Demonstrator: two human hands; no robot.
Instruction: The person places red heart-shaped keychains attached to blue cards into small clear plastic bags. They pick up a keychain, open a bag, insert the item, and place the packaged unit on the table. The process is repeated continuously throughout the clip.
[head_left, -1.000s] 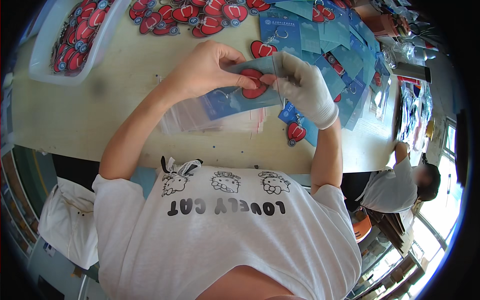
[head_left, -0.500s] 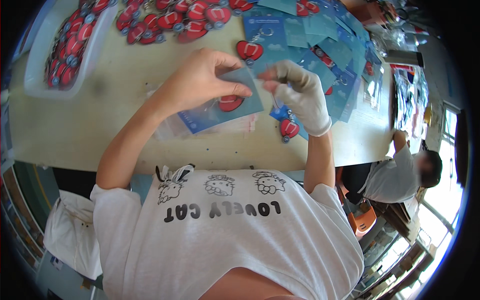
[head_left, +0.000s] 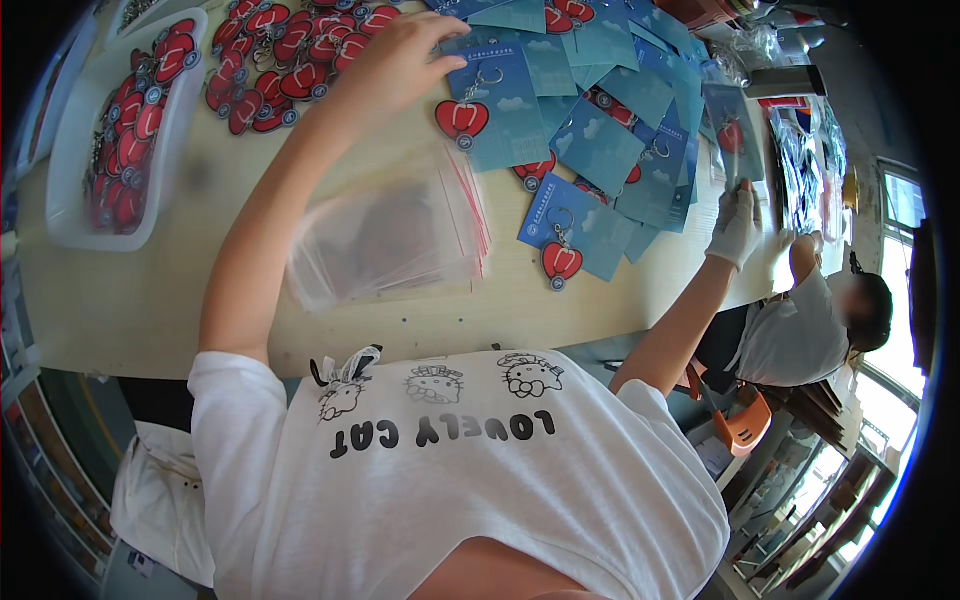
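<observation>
the left hand (head_left: 405, 60) is at the far side of the table (head_left: 540, 310), thumb and forefinger spread, with nothing seen pinched between them. the nearest card (head_left: 512, 125) lies just right and near of those fingertips, its long axis running near to far, a red keyring (head_left: 462, 119) on its left part; whether the thumb touches its far left corner, i cannot tell. this left hand is much nearer to it than the right hand (head_left: 738, 220), gloved, which is well to the right, fingers pinching the near end of a bagged card (head_left: 735, 105). a stack of clear bags (head_left: 385, 250) lies near the left forearm; the keyring pile (head_left: 300, 75) is left of the left hand.
</observation>
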